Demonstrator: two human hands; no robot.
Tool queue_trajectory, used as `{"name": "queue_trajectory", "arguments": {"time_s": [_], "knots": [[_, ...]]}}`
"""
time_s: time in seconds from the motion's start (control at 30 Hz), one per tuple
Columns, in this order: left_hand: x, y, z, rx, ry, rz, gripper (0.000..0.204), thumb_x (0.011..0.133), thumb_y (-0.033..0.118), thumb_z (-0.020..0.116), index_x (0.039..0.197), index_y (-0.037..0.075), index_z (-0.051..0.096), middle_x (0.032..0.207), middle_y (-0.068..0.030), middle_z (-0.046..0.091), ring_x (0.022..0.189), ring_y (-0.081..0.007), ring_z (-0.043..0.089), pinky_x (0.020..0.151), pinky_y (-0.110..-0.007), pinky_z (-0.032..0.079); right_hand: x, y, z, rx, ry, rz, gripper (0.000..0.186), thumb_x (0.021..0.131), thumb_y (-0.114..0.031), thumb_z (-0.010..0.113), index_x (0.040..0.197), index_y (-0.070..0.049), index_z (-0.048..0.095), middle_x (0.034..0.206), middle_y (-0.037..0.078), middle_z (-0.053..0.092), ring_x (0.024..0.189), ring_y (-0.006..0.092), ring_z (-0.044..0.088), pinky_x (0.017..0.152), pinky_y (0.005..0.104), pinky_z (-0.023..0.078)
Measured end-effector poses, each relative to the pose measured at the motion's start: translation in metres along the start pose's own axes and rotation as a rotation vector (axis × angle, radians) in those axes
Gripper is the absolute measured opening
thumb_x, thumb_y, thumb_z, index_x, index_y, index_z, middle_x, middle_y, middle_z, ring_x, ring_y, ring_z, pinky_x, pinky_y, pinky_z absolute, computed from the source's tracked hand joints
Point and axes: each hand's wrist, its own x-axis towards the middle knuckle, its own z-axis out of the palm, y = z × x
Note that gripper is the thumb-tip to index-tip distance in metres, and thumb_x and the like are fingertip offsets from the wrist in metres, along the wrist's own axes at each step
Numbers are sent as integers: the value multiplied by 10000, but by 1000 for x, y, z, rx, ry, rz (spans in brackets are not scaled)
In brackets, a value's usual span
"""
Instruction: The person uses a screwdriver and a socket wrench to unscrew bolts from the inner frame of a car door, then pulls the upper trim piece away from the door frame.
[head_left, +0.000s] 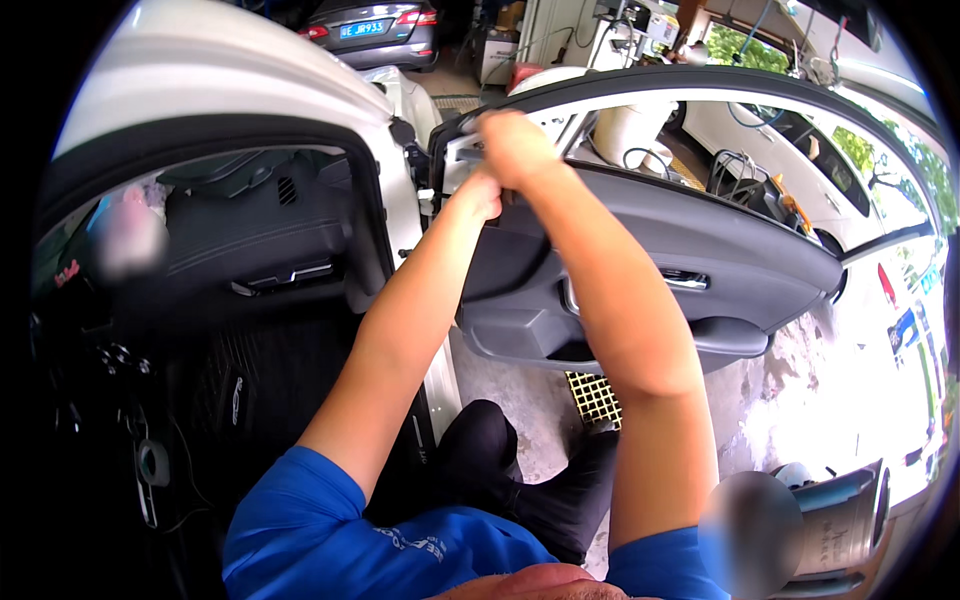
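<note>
My left hand is closed at the front upper corner of an open car door, close to the hinge side. Just above it, and touching or overlapping it, my right hand is curled into a fist beside the window frame. What the fingers hold, if anything, is hidden. The door's grey inner panel carries a chrome handle and a storage pocket. Left of my hands stands the light-coloured door pillar of the car body.
The dark dashboard and footwell lie to the left. A yellow grate is set in the concrete floor below the door. A container stands at the lower right. Behind are a grey car and a white barrel.
</note>
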Motion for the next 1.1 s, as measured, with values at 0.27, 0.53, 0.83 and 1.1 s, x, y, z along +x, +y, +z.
{"name": "queue_trajectory", "arguments": {"time_s": [0.27,0.53,0.83,1.1], "knots": [[3,9,1,-39,5,303,170,808,239,616,888,90,626,865,-73,659,773,-173,634,667,-322,500,-9,-22,8,13,6,-151,184,792,-62,500,912,8,621,951,219,650,901,332,647,779,419,520],[24,-5,-14,-177,-132,-128,158,860,21,581,1010,-23,566,857,-72,611,742,-160,630,655,-272,532,-39,82,-18,872,327,574,93,822,-32,553,845,56,572,728,108,605,606,171,597,541,269,519],[14,0,-11,-66,-98,-122,155,865,88,613,985,-6,585,882,-110,646,760,-197,648,679,-307,548,-44,80,-13,1267,332,661,82,844,4,539,888,74,536,785,114,590,607,158,590,560,263,556],[3,4,0,-155,-97,-95,181,860,89,619,1012,6,568,907,-144,652,804,-227,658,709,-338,559,-48,84,-11,1388,371,663,87,838,14,541,902,70,521,801,122,589,624,179,597,603,275,575]]}}
